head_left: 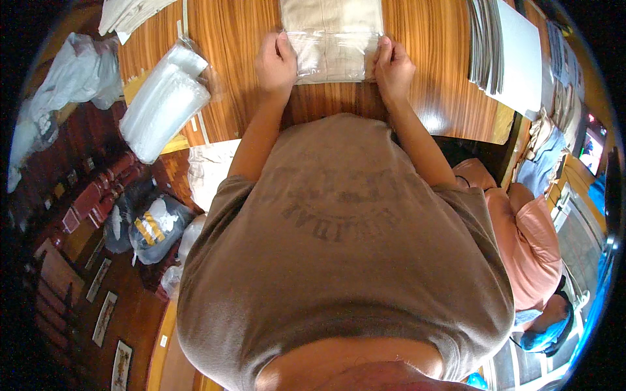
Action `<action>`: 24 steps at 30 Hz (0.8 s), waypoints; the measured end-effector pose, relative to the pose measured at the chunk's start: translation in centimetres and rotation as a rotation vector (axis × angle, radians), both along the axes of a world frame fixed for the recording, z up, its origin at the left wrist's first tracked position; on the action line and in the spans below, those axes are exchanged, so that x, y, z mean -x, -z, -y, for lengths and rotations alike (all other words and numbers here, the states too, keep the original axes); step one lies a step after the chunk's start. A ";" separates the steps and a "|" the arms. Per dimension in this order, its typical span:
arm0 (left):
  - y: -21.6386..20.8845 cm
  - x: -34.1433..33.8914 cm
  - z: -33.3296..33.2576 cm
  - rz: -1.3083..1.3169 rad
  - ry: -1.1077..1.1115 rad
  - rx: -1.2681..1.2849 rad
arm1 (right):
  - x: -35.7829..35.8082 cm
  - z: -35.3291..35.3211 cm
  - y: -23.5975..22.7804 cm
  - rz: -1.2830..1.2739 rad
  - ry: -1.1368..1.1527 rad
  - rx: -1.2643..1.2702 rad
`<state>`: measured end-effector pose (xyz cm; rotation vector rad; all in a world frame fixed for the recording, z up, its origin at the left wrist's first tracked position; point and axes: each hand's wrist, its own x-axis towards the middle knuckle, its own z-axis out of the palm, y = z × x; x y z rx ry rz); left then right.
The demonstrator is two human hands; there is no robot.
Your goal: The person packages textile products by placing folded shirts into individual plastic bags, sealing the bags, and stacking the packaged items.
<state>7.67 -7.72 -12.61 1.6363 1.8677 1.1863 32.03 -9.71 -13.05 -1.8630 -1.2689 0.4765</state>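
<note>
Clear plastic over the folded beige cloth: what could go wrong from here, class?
The clear plastic might tear or stretch where the left hand and right hand pinch its sides.
The folded beige cloth, only partly covered, could shift and crease.
The pile of plastic bags appears to overhang the table and might slide off.

bulging plastic bag at left, lit screen far right

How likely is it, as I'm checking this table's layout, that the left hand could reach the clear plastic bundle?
Probably yes: bare tabletop separates the left hand from the clear plastic bundle, though it is holding the clear bag.
</note>
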 end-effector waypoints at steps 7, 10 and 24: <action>-0.7 0.2 -1.0 -0.211 0.065 -0.019 | -0.2 -1.0 -1.0 0.033 0.011 0.164; -3.6 -0.4 -1.4 -0.389 -0.004 0.078 | -1.1 -1.7 -0.2 -0.016 0.028 0.219; 1.1 -2.4 -1.5 -0.626 0.462 0.004 | 3.9 -3.0 -3.1 0.545 -0.744 -0.069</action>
